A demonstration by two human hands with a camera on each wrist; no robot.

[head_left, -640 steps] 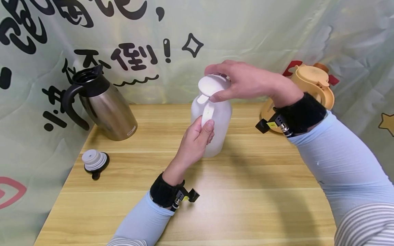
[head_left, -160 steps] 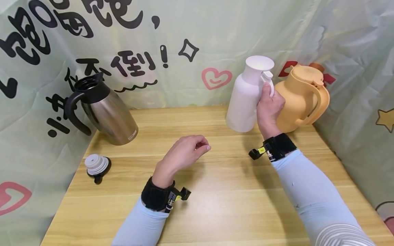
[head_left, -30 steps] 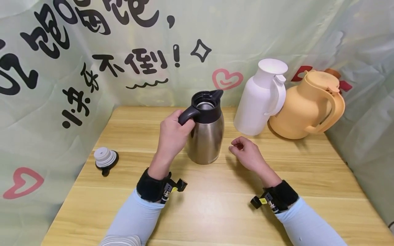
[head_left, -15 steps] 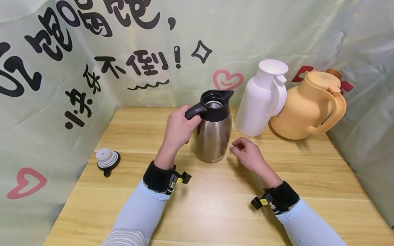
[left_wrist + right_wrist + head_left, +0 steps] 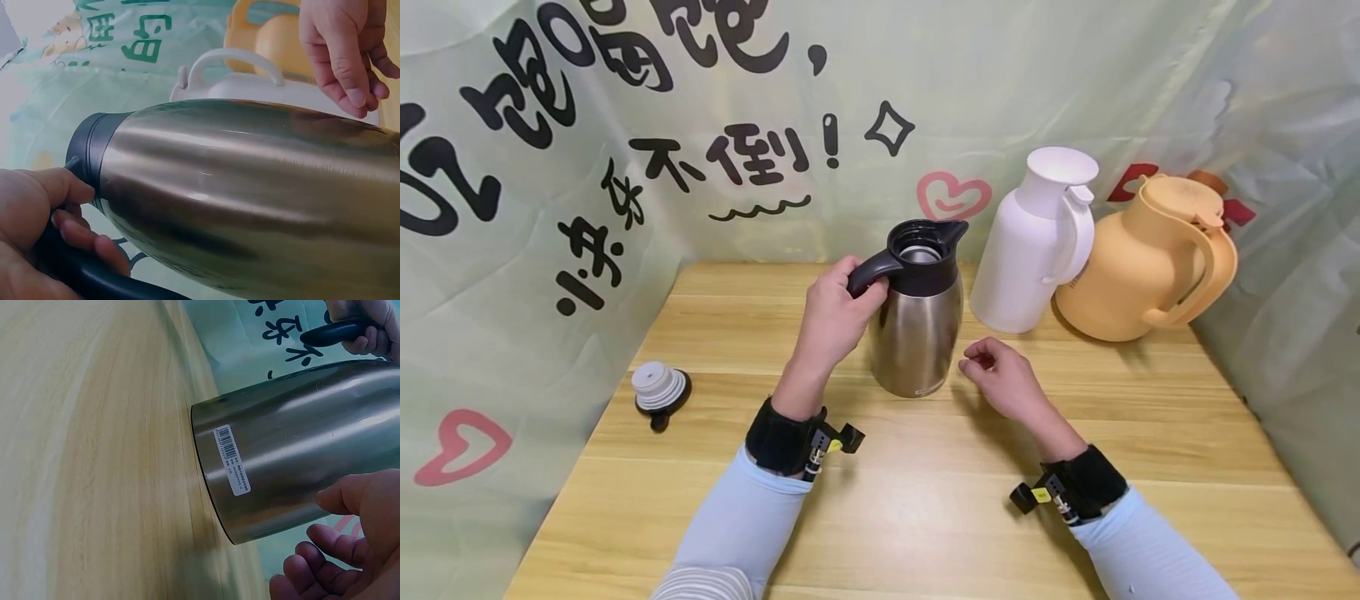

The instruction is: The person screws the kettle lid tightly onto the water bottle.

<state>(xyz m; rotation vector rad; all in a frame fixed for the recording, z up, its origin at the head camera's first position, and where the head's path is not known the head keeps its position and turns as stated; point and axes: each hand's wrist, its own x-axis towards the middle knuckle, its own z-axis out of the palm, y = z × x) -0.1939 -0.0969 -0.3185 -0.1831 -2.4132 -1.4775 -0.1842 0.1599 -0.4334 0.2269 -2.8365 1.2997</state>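
My left hand [image 5: 841, 315] grips the black handle [image 5: 874, 273] of a brushed steel thermal jug [image 5: 917, 337] near the middle of the table. The jug is upright, its black neck uncovered so that the steel inside shows, its spout turned to the right. In the left wrist view, fingers and thumb wrap the handle close under the neck. My right hand [image 5: 1004, 380] is just right of the jug's base, fingers loosely curled and holding nothing. A barcode label [image 5: 232, 460] shows low on the jug in the right wrist view. The stopper [image 5: 658, 387], pale and ribbed with a black rim, lies at the left.
A white thermal jug [image 5: 1017, 254] stands behind my right hand, with an orange jug [image 5: 1123, 279] close on its right. Behind the wooden table [image 5: 910, 500] hangs a pale green printed cloth [image 5: 1015, 75], which also covers both sides.
Earlier both hands were on the white jug at the centre; my right hand then put it beside the orange one. My left hand has brought the steel jug from the left, lately slightly rightward.
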